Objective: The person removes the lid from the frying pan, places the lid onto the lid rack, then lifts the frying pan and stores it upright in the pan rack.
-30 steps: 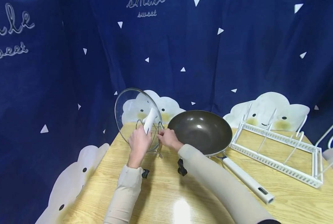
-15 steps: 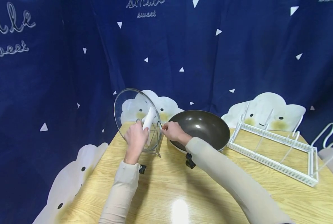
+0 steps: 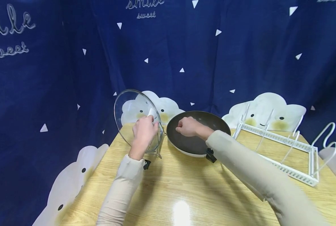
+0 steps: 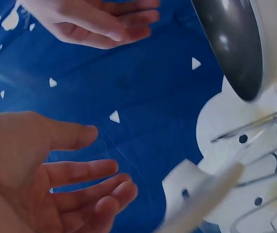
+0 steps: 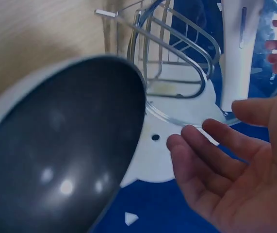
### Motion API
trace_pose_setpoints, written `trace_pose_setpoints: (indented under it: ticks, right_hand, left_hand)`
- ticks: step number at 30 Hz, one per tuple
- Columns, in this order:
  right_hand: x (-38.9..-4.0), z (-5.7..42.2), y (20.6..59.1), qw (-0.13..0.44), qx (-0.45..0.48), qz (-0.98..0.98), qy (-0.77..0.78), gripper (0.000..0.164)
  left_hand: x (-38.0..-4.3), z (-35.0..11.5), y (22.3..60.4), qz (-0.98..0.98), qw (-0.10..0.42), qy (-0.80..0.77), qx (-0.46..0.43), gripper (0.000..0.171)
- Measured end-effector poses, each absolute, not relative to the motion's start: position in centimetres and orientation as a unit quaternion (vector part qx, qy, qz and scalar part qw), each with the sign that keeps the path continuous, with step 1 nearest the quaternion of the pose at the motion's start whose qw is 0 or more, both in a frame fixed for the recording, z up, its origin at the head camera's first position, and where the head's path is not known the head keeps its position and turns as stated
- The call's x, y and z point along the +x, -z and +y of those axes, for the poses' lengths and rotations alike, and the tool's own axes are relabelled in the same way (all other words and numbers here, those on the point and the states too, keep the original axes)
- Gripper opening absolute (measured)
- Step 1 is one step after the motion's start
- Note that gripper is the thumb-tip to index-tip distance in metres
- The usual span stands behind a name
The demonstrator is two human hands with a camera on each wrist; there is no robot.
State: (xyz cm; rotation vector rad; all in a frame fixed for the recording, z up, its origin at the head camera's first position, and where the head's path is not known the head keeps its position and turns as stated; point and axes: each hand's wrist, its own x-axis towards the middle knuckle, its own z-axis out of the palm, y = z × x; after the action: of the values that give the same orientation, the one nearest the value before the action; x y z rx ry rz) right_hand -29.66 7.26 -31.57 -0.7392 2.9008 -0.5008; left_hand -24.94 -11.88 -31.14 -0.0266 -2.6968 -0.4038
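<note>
A round glass lid point(image 3: 129, 108) with a white handle point(image 5: 237, 53) stands on edge in a wire rack point(image 5: 177, 39) at the table's left. My left hand point(image 3: 145, 131) is beside the handle; the left wrist view shows its fingers point(image 4: 87, 170) loosely bent, apart from the lid. My right hand point(image 3: 191, 127) hovers over a dark wok point(image 3: 184, 146) with a white outside. Its fingers bend gently and hold nothing in the right wrist view. The right forearm hides the wok's handle in the head view.
A white rack point(image 3: 286, 171) with upright wire dividers lies on the right of the wooden table point(image 3: 156, 197). Behind everything hangs a blue curtain point(image 3: 168, 62) with cloud shapes along its bottom.
My right hand has left the wire rack and moved right, over the wok. My left hand has come off the lid's handle and shifted slightly right and up. The lid stays standing in the rack.
</note>
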Motion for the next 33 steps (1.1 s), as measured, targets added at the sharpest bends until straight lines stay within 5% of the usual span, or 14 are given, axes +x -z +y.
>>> trace_pose_setpoints:
  ticks: [19,33]
  right_hand:
    - [-24.9,19.3,30.6,0.067,-0.293,0.941,0.153,0.022]
    - [-21.6,24.7,33.7,0.101,-0.231,0.948,0.194,0.037]
  left_hand:
    - [-22.7,-4.8,33.7,-0.979,0.071,0.094,-0.165,0.05]
    - [-21.0,-1.1,38.6,-0.956,0.002,0.172,-0.239,0.04]
